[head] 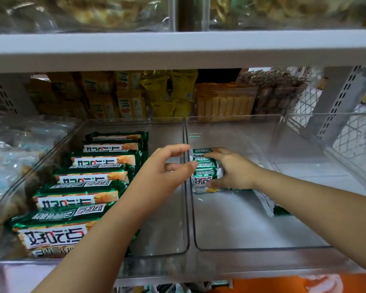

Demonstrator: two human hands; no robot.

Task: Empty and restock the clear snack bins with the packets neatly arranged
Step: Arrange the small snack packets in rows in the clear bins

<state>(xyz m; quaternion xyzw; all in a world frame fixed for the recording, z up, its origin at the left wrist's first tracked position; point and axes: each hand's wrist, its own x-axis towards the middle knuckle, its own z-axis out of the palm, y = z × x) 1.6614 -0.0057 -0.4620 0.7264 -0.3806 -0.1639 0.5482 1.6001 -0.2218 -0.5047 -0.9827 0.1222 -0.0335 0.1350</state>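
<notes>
White shelf board (178, 49) above; perforated upright (344, 98) right.

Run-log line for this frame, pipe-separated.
phase: restock | right hand: grips packet stack in right bin | left hand: pinches stack end | left bin: packet row along left side
</notes>
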